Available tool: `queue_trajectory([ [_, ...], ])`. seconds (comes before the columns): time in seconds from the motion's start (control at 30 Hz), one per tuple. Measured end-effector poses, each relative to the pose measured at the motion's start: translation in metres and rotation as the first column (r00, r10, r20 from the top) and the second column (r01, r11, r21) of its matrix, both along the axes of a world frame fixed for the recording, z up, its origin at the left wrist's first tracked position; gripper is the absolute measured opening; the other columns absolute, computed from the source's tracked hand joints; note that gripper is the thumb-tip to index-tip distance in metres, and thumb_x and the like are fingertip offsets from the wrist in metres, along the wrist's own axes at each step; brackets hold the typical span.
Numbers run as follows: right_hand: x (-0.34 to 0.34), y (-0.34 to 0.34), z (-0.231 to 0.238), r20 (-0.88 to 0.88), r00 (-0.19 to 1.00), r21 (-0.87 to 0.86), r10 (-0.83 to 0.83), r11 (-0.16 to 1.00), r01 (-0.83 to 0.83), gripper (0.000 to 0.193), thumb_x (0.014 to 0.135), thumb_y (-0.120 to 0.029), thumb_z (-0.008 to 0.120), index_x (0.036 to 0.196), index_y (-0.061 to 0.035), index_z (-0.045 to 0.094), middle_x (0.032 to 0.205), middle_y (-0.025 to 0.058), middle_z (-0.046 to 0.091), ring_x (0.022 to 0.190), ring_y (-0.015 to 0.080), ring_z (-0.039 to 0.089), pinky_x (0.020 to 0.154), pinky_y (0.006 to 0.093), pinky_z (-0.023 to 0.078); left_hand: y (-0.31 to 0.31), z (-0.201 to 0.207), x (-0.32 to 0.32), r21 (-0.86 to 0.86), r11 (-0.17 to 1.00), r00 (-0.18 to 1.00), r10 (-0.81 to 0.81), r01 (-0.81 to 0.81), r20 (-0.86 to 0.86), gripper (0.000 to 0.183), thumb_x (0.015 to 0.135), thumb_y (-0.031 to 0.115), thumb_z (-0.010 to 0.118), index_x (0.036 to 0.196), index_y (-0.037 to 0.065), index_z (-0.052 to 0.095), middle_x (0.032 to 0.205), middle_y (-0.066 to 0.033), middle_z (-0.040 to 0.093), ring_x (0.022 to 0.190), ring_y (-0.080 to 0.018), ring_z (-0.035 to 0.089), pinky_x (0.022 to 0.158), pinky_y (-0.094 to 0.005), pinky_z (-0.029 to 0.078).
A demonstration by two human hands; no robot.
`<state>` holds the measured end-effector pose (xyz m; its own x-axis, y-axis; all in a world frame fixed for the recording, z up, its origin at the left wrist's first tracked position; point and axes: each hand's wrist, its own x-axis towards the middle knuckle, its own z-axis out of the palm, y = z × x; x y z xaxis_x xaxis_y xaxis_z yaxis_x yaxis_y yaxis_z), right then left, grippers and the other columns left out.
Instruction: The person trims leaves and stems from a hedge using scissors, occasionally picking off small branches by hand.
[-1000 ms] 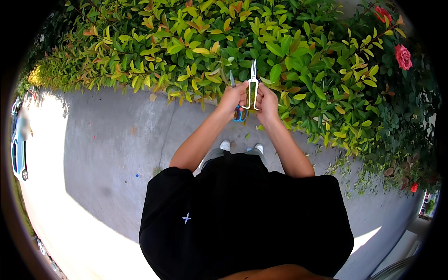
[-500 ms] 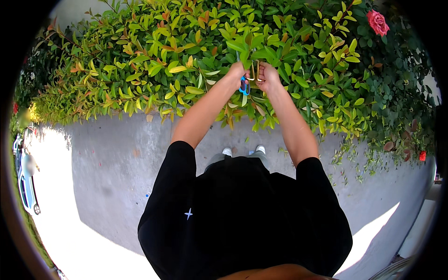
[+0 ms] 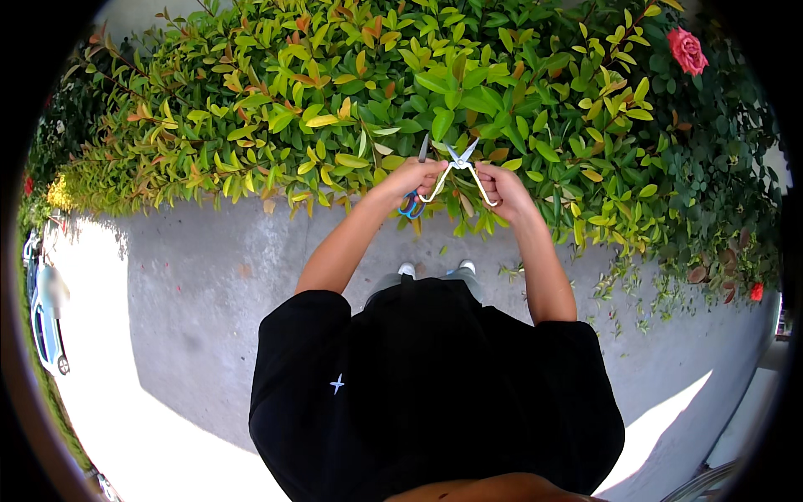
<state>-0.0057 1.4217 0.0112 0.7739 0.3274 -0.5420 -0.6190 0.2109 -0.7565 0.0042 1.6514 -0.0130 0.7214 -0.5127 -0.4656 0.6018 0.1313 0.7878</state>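
With both hands I hold a pair of shears (image 3: 461, 162) by its pale, bent handles, its short silver blades parted in a V toward the hedge. My left hand (image 3: 408, 179) is closed on one handle, and my right hand (image 3: 505, 192) on the other. Also in my left hand is a second pair of scissors with blue handles (image 3: 411, 206); its loops hang below the fingers and a dark blade points up above them. Just beyond the blades are the leaves of the green hedge (image 3: 335, 109). No cut twig is visible between them.
Grey pavement (image 3: 217, 276) lies between me and the hedge, with fallen leaves and clippings (image 3: 623, 289) at the right. A pink rose (image 3: 687, 51) grows at the far right, and a red flower (image 3: 756, 292) lower down. A car (image 3: 48, 330) stands at the far left.
Both hands have drawn back from the hedge toward me and moved slightly apart. The shears' blades, hidden in the leaves before, now show spread in front of them.
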Motion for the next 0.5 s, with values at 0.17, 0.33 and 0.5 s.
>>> queue_trajectory([
  [0.17, 0.048, 0.03, 0.002, -0.078, 0.985, 0.061, -0.156, 0.985, 0.161, 0.035, 0.098, -0.025, 0.05, 0.065, -0.0197, 0.039, 0.05, -0.0114, 0.028, 0.036, 0.0044, 0.019, 0.036, 0.0238, 0.013, -0.01, 0.001, 0.042, -0.041, 0.979, 0.976, 0.196, -0.201, -0.092, 0.033, 0.094, 0.034, 0.058, 0.07, 0.018, 0.044, 0.058, 0.0094, 0.036, 0.048, -0.0051, 0.036, 0.041, -0.0232, 0.025],
  [0.33, 0.089, 0.038, -0.006, -0.086, 0.954, 0.177, -0.288, 0.938, 0.299, 0.034, 0.098, -0.023, 0.046, 0.065, -0.0197, 0.04, 0.048, -0.0109, 0.029, 0.034, 0.0039, 0.019, 0.035, 0.0226, 0.014, -0.03, 0.015, 0.086, 0.044, 0.96, 0.956, 0.279, -0.276, -0.09, 0.032, 0.096, 0.032, 0.055, 0.069, 0.019, 0.044, 0.055, 0.0099, 0.033, 0.044, -0.0043, 0.033, 0.039, -0.0225, 0.026],
  [0.5, 0.087, 0.067, -0.002, 0.075, 0.863, 0.096, -0.5, 0.865, 0.493, 0.026, 0.097, -0.02, 0.041, 0.083, -0.0077, 0.06, 0.065, 0.0006, 0.063, 0.041, 0.0087, 0.043, 0.038, 0.024, 0.033, -0.054, 0.02, 0.077, 0.052, 0.899, 0.899, 0.436, -0.435, -0.026, 0.027, 0.096, 0.032, 0.055, 0.073, 0.017, 0.051, 0.057, 0.0087, 0.037, 0.047, -0.0064, 0.036, 0.043, -0.0267, 0.028],
])
